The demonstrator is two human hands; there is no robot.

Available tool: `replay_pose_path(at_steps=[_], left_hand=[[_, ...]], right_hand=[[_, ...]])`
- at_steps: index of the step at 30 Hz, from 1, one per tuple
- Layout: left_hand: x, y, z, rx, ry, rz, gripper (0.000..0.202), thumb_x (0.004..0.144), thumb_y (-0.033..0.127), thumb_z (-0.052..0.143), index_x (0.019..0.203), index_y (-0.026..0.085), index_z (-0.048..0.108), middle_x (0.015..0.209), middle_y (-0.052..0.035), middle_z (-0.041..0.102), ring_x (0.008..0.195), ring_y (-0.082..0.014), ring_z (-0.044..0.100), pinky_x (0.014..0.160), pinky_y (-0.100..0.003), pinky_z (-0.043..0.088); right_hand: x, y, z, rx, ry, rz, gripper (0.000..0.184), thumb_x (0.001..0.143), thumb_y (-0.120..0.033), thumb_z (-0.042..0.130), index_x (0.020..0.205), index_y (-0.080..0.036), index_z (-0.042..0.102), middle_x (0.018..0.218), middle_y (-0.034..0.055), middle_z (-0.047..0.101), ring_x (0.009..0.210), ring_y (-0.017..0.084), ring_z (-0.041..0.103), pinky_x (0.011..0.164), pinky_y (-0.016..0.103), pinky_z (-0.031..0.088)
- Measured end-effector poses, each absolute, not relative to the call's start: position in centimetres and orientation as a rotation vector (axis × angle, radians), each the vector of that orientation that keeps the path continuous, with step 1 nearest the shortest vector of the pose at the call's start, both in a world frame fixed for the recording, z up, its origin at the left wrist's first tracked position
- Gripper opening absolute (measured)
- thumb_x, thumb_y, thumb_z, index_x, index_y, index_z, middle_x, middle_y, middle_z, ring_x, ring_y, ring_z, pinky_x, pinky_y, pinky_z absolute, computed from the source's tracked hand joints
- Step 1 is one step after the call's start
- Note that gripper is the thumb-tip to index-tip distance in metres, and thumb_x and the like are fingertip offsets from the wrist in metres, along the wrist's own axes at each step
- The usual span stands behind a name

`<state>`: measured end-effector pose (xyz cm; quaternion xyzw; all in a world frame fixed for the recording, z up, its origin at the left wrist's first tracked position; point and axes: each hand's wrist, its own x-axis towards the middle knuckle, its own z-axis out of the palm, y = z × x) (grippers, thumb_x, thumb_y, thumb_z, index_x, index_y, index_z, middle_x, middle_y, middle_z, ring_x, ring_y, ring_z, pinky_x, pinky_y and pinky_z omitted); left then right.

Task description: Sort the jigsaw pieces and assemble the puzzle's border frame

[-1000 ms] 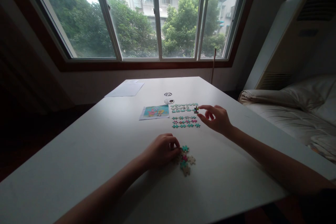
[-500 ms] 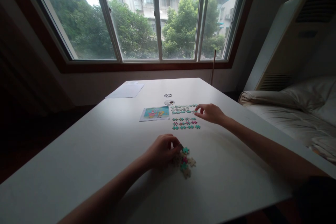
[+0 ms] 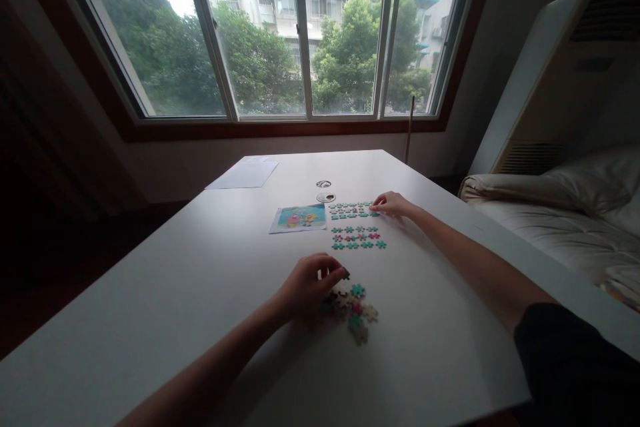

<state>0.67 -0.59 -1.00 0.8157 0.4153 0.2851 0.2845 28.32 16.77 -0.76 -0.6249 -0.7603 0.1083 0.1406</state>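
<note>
My left hand point(image 3: 310, 287) is closed in a pinch on a dark puzzle piece point(image 3: 345, 274), just above a small heap of loose puzzle pieces point(image 3: 356, 310) near me on the white table point(image 3: 150, 293). My right hand point(image 3: 393, 204) reaches far forward, fingers curled down at the right end of the top row of laid-out teal pieces point(image 3: 350, 209). What its fingertips hold is hidden. More rows of teal and pink pieces point(image 3: 357, 237) lie just nearer. A colourful reference picture point(image 3: 299, 217) lies left of the rows.
A sheet of paper point(image 3: 243, 173) lies at the table's far left. Two small round objects point(image 3: 325, 191) sit behind the rows. A large window runs along the far wall. A bed with pale bedding point(image 3: 560, 207) and an air-conditioner unit stand to the right.
My right hand moved forward and down from above the rows to the right end of the top row. My left hand lifted a dark piece out of the heap.
</note>
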Motion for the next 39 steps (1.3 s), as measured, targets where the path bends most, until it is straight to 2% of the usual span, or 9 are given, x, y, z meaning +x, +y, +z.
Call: replay_pose_path(at_steps=[11,19,27,33,39], left_hand=[[1.0,-0.5,-1.2,2.043,1.09,0.827,0.022,0.078,0.033,0.055,0.076,0.014,0.066,0.069,-0.002,0.063,0.056,-0.0098,0.048,0.049,-0.018,0.037],[1.2,-0.6,-0.7,1.948,1.093,0.828,0.023,0.077,0.033,0.055,0.079,0.013,0.067,0.074,-0.0048,0.067,0.067,-0.015,0.057,0.055,-0.021,0.041],[1.2,-0.4,-1.1,1.863,1.035,0.882,0.02,0.074,0.031,0.057,0.081,0.012,0.063,0.074,-0.0052,0.065,0.068,-0.0152,0.058,0.057,-0.023,0.042],[0.6,0.8,-1.5,1.779,1.0,0.938,0.023,0.074,0.029,0.057,0.088,0.012,0.063,0.067,-0.0029,0.061,0.063,-0.0132,0.055,0.056,-0.023,0.041],[0.9,0.7,-1.2,1.748,0.975,0.944,0.017,0.071,0.027,0.061,0.08,0.012,0.06,0.068,-0.0031,0.063,0.064,-0.0136,0.057,0.057,-0.023,0.044]], right_hand=[[28.3,17.1,-0.8,-1.807,-2.19,0.272,0.028,0.07,-0.038,0.062,0.087,-0.018,0.07,0.084,0.0043,0.068,0.071,0.014,0.06,0.059,0.02,0.041],[27.8,17.6,-1.1,-1.786,-2.217,0.302,0.022,0.068,-0.033,0.065,0.084,-0.019,0.071,0.079,0.003,0.069,0.066,0.013,0.061,0.057,0.019,0.041],[27.5,17.0,-0.6,-1.711,-2.218,0.215,0.019,0.068,-0.031,0.064,0.08,-0.018,0.071,0.077,0.0038,0.068,0.068,0.014,0.06,0.059,0.021,0.041],[25.4,12.9,0.1,-1.532,-2.212,0.139,0.019,0.077,-0.031,0.055,0.085,-0.019,0.068,0.074,0.0008,0.066,0.064,0.01,0.057,0.06,0.021,0.04],[22.9,5.5,0.0,-1.172,-2.266,0.228,0.013,0.077,-0.026,0.055,0.08,-0.019,0.065,0.063,-0.0021,0.061,0.053,0.007,0.051,0.052,0.019,0.037]])
